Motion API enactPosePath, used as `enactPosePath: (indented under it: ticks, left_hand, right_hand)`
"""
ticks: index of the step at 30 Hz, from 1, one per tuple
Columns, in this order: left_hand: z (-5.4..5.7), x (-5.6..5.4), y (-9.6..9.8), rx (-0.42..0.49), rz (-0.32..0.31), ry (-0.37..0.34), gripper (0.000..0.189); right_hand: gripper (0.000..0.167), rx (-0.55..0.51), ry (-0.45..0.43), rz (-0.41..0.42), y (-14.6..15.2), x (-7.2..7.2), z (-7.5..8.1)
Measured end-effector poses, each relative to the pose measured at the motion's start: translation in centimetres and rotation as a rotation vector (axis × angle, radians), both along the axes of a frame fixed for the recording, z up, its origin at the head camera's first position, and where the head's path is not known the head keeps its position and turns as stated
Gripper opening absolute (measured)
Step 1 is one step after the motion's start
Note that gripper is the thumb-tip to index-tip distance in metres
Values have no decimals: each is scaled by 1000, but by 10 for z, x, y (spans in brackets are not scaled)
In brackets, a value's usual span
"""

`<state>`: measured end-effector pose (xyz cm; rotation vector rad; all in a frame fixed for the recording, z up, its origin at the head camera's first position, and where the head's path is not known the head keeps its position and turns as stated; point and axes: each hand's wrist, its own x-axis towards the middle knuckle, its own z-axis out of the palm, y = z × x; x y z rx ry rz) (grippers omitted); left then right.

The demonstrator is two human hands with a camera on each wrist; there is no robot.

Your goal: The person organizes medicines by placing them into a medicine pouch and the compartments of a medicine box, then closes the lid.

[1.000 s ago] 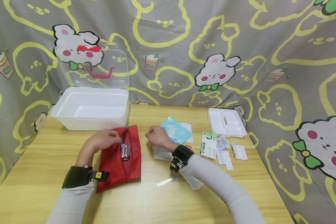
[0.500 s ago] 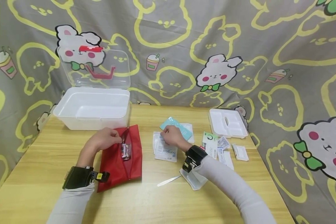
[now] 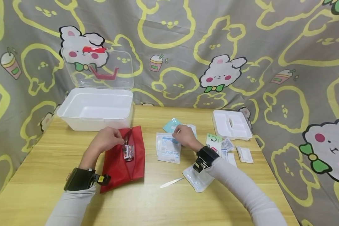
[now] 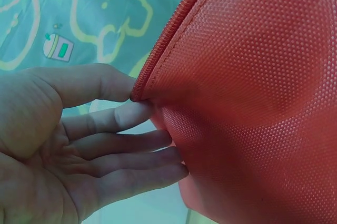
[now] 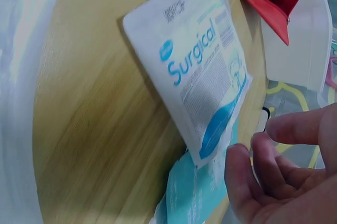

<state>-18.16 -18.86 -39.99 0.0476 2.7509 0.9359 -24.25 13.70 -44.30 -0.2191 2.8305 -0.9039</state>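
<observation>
My left hand (image 3: pixel 108 139) pinches the zipped edge of a red pouch (image 3: pixel 137 157) between thumb and index finger. The left wrist view shows the pouch's zipper (image 4: pixel 174 29) close up, with the other fingers lying against the fabric. Small packaged items (image 3: pixel 128 152) sit in the pouch's mouth. My right hand (image 3: pixel 185 136) hovers at the upper right of a white packet printed "Surgical" (image 3: pixel 169 150). In the right wrist view its fingers (image 5: pixel 239 166) are loosely bent, with nothing visible between them. A teal packet (image 5: pixel 192 187) lies beneath, partly covered by the Surgical packet.
An open white box (image 3: pixel 99 110) with a clear lid (image 3: pixel 99 69) stands at the back left. At the right are a compartment tray (image 3: pixel 231 124), a green-and-white carton (image 3: pixel 213 141) and small sachets (image 3: pixel 244 154). Tweezers (image 3: pixel 171 182) and a clear pack (image 3: pixel 197 179) lie in front.
My right hand has moved rightward from beside the pouch, across the Surgical packet, to its upper right. My left hand keeps its pinch on the pouch edge.
</observation>
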Motion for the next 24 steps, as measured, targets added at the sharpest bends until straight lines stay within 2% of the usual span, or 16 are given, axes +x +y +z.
enactPosePath:
  ticks: [7,13,19,24]
  left_hand:
    - [-2,-2,3,15,-3,23,11]
    - [-1,0,2,11,12,21,12]
    - [0,1,0,16,18,9,12]
    - [0,0,-1,16,5,10,12]
  right_hand:
    - [14,30,-21,-5,4,2,-1]
    - [34,83,6,55,-6,3,-1]
    - [52,155,-96,103,-16,2,-2]
    - [59,177,-162,124,-17,4,-3]
